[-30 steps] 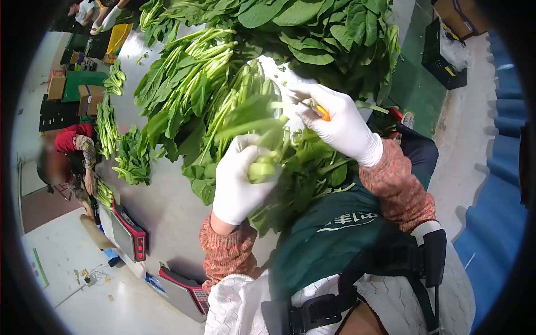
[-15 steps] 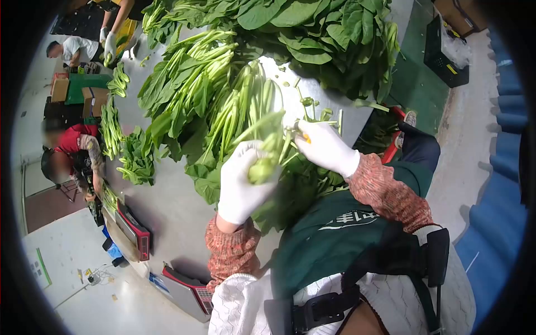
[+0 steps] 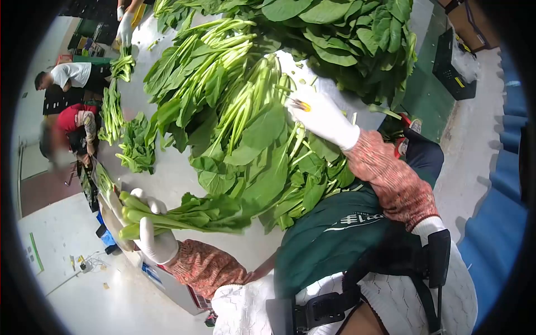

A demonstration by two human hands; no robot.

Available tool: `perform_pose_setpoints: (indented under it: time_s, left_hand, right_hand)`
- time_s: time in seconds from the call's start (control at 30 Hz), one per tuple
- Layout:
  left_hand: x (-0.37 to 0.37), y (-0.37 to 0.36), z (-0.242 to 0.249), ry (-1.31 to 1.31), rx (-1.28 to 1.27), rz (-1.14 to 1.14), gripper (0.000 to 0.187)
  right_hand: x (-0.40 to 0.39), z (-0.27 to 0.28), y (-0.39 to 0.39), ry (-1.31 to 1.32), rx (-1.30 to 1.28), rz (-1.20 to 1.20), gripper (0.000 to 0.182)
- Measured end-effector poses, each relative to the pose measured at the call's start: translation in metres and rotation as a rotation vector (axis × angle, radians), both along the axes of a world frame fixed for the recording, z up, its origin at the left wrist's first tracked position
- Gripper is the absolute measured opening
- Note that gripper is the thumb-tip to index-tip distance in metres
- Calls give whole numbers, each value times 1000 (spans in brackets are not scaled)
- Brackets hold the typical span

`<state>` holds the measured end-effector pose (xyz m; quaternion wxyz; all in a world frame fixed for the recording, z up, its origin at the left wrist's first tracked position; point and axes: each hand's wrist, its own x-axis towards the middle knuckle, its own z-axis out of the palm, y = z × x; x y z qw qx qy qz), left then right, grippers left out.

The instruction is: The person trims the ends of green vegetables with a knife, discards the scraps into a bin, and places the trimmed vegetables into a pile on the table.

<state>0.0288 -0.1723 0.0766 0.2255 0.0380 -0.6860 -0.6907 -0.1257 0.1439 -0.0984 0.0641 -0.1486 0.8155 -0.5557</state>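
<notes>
My left hand [image 3: 158,245], in a white glove, is closed around a bunch of leafy greens [image 3: 195,216] at the table's left edge. Its pale green stem ends point left and the leaves trail right. My right hand [image 3: 326,118], also gloved in white, is closed on a small tool with an orange handle [image 3: 302,106]; its working end is hard to make out. Beside this hand lies a pile of greens with long stems [image 3: 244,106]. Loose leafy greens [image 3: 304,178] spread over the table just below the right hand.
A large heap of broad leaves [image 3: 357,44] covers the far right of the metal table [image 3: 173,187]. Smaller bunches [image 3: 113,117] lie along the left side. Part of a red-edged scale [image 3: 196,298] shows beneath my left sleeve. A co-worker's gloved hand [image 3: 125,32] is at the far left.
My left hand has swung down and left, carrying the bunch of greens away from the right hand. My right hand has shifted slightly up, still holding the orange-handled tool.
</notes>
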Motion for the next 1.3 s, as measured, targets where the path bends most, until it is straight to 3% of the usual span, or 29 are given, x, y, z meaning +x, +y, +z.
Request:
perform_pose_setpoints:
  time_s: [0.13,0.27,0.43,0.53,0.57,0.73,0.77,0.9,1.0,1.03,1.13,1.2,1.3]
  left_hand:
    - [0,-1,-9,-216,-32,84,62]
    - [-14,17,-14,-453,-342,65,44]
    - [-34,39,-49,-506,-406,-101,38]
    - [-51,50,-74,-429,-542,-146,40]
    - [-57,56,-78,-411,-578,-126,41]
    - [-67,89,-82,-355,-685,-118,45]
    - [-64,92,-86,-303,-755,-81,38]
    - [-59,101,-79,-243,-765,-46,38]
    - [-58,99,-68,-248,-765,-48,39]
    - [-56,101,-63,-255,-779,-58,39]
    - [-50,111,-52,-173,-873,-73,38]
    - [-47,119,-40,-107,-792,-57,33]
    - [-38,103,-21,-45,-719,51,37]
  right_hand:
    - [-41,10,-60,-39,212,64,26]
    - [-67,-16,-99,-152,425,14,33]
    - [-69,-20,-91,-48,317,179,28]
    - [-54,6,-81,-188,-105,242,20]
    - [-45,24,-76,-364,-222,244,14]
    - [-5,67,-61,-378,-461,234,14]
    - [-4,72,-59,-396,-450,203,15]
    - [9,81,-45,-410,-463,167,17]
    - [28,66,-38,69,-140,97,22]
    - [34,66,-33,58,11,142,31]
    - [43,71,-31,13,66,179,34]
    - [42,40,-31,3,92,63,27]
    - [39,23,-8,-234,-82,7,18]
